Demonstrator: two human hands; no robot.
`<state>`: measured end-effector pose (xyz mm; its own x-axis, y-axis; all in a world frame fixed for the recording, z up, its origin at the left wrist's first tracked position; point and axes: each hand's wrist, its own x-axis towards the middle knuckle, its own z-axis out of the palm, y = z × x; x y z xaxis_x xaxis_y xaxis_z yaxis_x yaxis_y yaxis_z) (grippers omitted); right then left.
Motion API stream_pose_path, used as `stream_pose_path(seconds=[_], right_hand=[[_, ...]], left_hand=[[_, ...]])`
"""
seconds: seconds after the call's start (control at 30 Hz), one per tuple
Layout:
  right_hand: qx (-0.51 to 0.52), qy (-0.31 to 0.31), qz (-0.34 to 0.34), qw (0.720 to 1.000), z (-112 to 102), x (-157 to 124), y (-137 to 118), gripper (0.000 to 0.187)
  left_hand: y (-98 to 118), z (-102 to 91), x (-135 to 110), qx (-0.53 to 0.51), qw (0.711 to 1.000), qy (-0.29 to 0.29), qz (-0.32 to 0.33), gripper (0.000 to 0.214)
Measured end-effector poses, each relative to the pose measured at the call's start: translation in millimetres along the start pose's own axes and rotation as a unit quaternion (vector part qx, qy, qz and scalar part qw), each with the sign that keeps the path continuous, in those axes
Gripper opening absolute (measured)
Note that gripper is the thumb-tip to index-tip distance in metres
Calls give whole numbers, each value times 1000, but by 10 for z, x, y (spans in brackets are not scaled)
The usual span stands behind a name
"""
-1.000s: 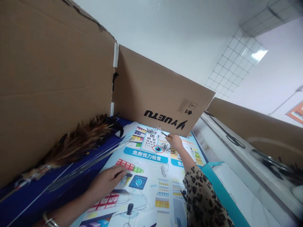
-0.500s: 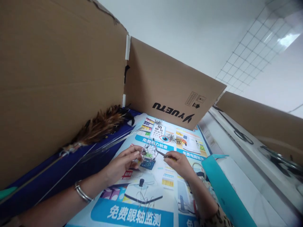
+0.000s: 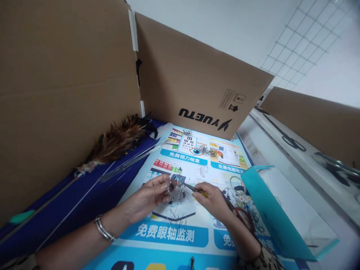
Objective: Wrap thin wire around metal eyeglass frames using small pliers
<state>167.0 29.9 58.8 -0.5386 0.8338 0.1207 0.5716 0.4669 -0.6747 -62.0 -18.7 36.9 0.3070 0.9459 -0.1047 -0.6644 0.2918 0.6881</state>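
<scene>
The wire piece [image 3: 176, 190], a small openwork cage of thin metal, is sitting between the two hands, just right of the left fingertips and left of the right hand's tool. The left hand [image 3: 153, 193] is pinching its left edge, thumb and fingers nearly closed. The right hand [image 3: 211, 199] is curling around a slim tool [image 3: 200, 192] with a yellowish handle, whose dark tip is pointing left and reaching the wire piece's right side (whether its tips are parted is too small to tell). Below them a printed sheet [image 3: 204, 237] is covering the work surface, and bent wires [image 3: 177, 216] are lying on it, nearer than the wire piece. Farther off, wire clusters [image 3: 204, 150] are resting on the sheet; a teal box [image 3: 271, 210] is standing to the right.
</scene>
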Motion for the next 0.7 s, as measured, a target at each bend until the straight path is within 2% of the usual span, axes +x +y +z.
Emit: stream_pose_path(seconds=[0.2,0.37,0.53,0.7], right_hand=[[-7,8,-19,1000,65,-26,7,17],[-3,3,-24,1000,120,-22,65,15],[17,28,25,999,108,7,145,14],[140,38,85,986,118,24,168,18]], left_hand=[[-68,4,-22,-16,999,39,6,8],[-48,5,-9,-6,999,46,14,11],[-5,-66,23,-11,998,61,30,32],[-20,-130,42,35,996,68,46,36]])
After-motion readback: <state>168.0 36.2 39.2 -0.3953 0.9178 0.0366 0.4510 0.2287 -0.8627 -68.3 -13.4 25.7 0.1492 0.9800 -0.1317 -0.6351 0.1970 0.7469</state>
